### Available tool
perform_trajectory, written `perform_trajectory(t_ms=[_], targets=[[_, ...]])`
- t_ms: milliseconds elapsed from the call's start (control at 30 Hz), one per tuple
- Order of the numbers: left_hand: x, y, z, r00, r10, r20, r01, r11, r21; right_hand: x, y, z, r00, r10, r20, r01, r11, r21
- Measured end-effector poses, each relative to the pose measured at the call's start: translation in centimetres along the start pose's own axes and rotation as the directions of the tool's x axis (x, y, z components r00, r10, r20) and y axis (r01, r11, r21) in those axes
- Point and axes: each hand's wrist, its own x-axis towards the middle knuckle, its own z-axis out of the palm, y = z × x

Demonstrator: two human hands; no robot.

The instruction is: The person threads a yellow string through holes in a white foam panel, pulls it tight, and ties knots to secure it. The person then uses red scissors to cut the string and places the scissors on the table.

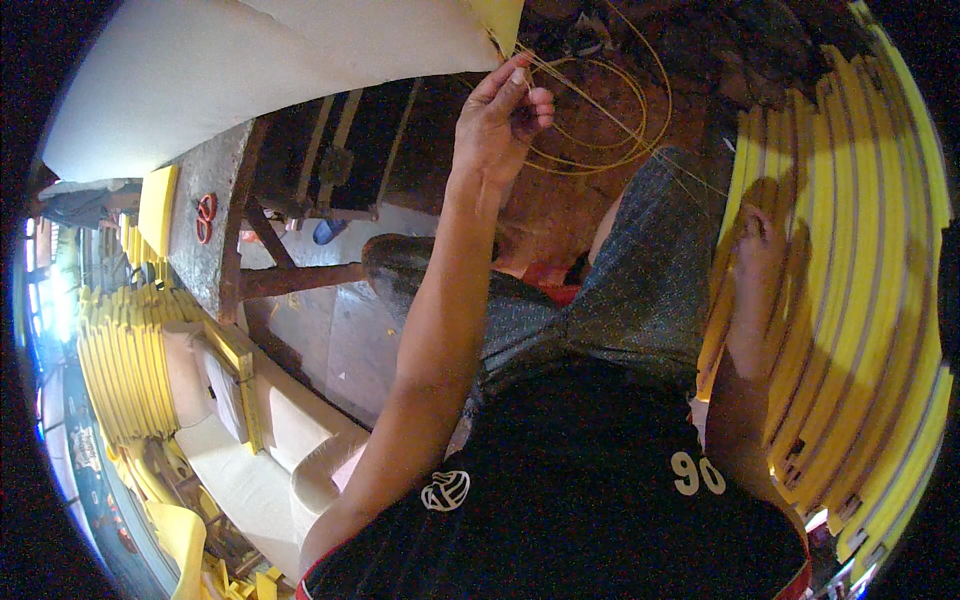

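Yellow slats stand in a curved stack [128,370] at the left, on the near side of the rough workbench [195,265], which I take as my landmark. Also nearer than the bench, and right of that stack, is a pale padded seat [235,465]. On the benchtop sit a yellow block [158,212] and, just right of it, red-handled scissors [206,220]. A big whitish panel [280,70] spreads over the bench's far end, its yellow corner reaching out to the right.

Right of the bench, by that corner, the person's left hand [500,115] has thumb and forefinger pinched together, seemingly on a thin yellow cord [640,150]. The cord lies in loose loops farther right of the bench, above the brown floor. Well to the bench's right, the shadowed right hand [762,225] has curled fingers; I cannot tell whether they grip anything. Beside it, farthest from the bench, rise long yellow strips [850,240].
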Motion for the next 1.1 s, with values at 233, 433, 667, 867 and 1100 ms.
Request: perform_trajectory(t_ms=[233, 433, 667, 867, 1100], targets=[[0.5, -0.6, 0.2, 0.996, -0.065, 0.061, 0.069, 0.995, -0.068, -2.0, -0.8, 2.0, 0.995, 0.07, 0.074, -0.061, 0.991, -0.117], [0.4, -0.2, 0.2, 0.995, -0.07, 0.069, 0.069, 0.997, 0.018, -3.0, -1.8, 3.0, 0.99, 0.107, 0.088, -0.105, 0.994, -0.029], [0.3, -0.7, 0.2, 0.998, 0.003, 0.069, -0.007, 0.999, 0.054, -1.9, 0.9, 2.4, 0.991, 0.056, 0.118, -0.057, 0.998, 0.007], [-1.6, -0.1, 1.9, 0.971, 0.161, -0.177, -0.115, 0.963, 0.244, -3.7, -2.0, 2.0, 0.986, 0.092, 0.136, -0.107, 0.988, 0.111], [-3.0, -0.6, 2.6, 0.816, 0.57, -0.099, -0.333, 0.603, 0.725, -3.5, -1.4, 1.1, 0.983, 0.154, 0.102, -0.171, 0.969, 0.181]])
